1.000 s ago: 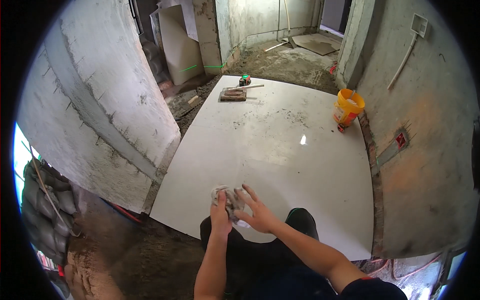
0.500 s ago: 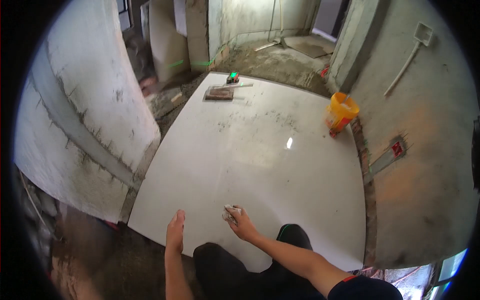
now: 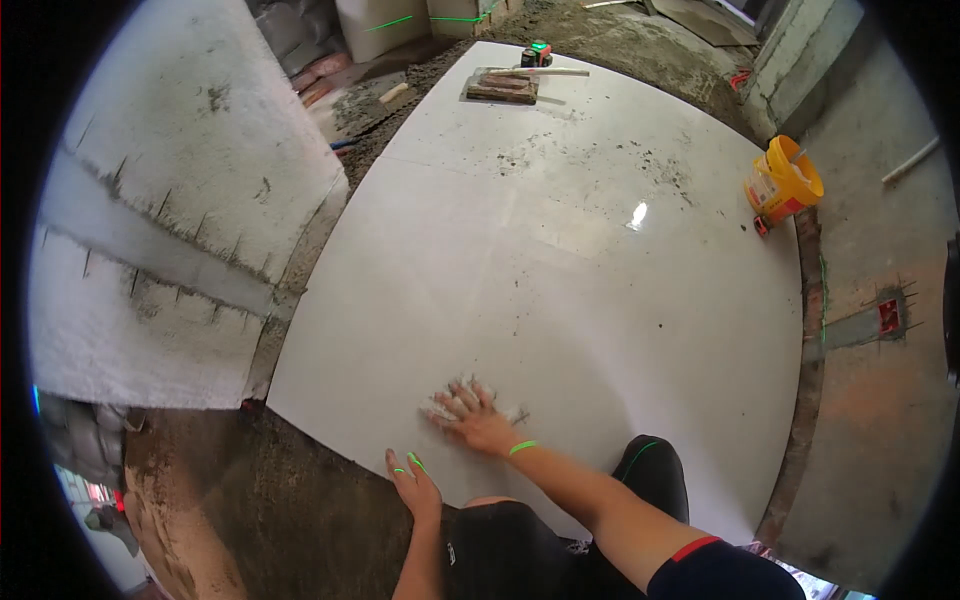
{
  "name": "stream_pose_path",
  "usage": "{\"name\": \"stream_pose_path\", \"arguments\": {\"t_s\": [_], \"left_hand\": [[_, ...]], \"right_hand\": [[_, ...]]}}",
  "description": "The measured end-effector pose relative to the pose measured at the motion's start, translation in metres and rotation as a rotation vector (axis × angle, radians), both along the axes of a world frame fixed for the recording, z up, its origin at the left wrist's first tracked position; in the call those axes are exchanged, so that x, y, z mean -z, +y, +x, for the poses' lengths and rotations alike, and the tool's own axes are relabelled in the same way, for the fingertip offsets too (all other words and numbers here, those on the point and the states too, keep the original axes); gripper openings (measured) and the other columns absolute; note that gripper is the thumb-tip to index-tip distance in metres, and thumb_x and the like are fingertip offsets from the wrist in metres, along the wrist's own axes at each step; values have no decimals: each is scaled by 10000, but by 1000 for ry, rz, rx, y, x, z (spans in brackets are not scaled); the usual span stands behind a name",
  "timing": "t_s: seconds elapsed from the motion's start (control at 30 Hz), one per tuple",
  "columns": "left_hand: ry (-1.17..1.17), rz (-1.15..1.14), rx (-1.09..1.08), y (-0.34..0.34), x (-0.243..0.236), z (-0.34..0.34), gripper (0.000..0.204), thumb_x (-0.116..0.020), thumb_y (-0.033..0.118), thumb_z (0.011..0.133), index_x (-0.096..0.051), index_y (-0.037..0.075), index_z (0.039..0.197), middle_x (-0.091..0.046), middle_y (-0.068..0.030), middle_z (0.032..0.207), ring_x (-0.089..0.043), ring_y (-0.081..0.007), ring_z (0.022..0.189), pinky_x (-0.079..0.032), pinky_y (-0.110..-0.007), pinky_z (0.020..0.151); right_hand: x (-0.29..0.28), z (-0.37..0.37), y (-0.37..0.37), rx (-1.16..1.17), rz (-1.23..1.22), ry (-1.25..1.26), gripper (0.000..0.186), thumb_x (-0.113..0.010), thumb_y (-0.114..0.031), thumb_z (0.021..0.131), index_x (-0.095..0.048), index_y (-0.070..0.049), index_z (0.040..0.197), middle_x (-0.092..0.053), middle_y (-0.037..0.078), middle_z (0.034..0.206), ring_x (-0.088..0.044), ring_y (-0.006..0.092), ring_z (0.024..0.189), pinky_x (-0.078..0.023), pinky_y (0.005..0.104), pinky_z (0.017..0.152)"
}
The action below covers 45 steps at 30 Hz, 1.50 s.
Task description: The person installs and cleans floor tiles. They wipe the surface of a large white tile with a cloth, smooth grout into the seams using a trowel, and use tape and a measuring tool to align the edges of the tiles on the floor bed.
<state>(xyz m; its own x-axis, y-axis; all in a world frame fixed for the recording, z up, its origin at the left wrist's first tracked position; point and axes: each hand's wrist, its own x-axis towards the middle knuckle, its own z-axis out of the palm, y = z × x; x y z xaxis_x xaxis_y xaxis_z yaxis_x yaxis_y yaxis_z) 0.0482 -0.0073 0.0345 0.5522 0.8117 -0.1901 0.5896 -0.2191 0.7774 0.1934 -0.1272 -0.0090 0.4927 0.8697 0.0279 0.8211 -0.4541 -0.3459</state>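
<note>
1. Fingers of the left hand (image 3: 415, 487) are loosely extended and released, grasping nothing, near the white slab's close left edge; whether they touch it I cannot tell. The right hand (image 3: 478, 425) is spread flat, unclenched, pressing over a cloth (image 3: 508, 408) on the white slab (image 3: 560, 310).
2. At far left, a rough grey wall (image 3: 170, 210) ends in a corner next to the slab; below it, brown floor (image 3: 280, 500) meets the slab's near edge close to the left hand.
3. Towards the far edge sit a brown flat-based tool (image 3: 502, 90) and a small device with a green light (image 3: 538, 55), well apart from the hands.
4. Beyond the cloth, a broad pale stretch runs up to scattered grit (image 3: 650, 165); nearer, a dark-clad right knee (image 3: 655, 475) bounds the right forearm's room.
5. Near the right edge stands a yellow bucket (image 3: 780, 185), well away.
6. As for the cloth, it looks pale, crumpled and grey-smudged, mostly hidden under the palm and fingers.
</note>
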Motion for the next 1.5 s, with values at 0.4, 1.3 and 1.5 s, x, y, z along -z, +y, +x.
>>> {"name": "stream_pose_path", "arguments": {"t_s": [0.4,1.3,1.5], "left_hand": [[707,589,-51,18,60,252,923,-379,576,925,-132,-169,1410,-72,-377,1482,-10,-491,1404,-24,-525,1142],[736,906,-62,46,119,242,742,-246,508,978,-180,-56,1455,-144,-294,1509,-157,-431,1405,-181,-516,1124],[763,766,-113,33,86,268,698,-325,463,970,-208,-26,1453,-153,-250,1526,-117,-396,1424,-146,-491,1139]], "right_hand": [[30,148,-482,1569,-446,-26,481,-434,-310,949,-433,-63,1361,-341,144,1476,-277,340,1367,-242,476,1113],[22,353,123,352,411,132,411,-464,-226,893,-534,-167,1294,-418,101,1431,-286,313,1382,-140,540,1135],[69,371,-304,1111,-150,-417,397,-465,-147,909,-496,-37,1289,-499,195,1306,-410,361,1270,-234,485,1120]]}}
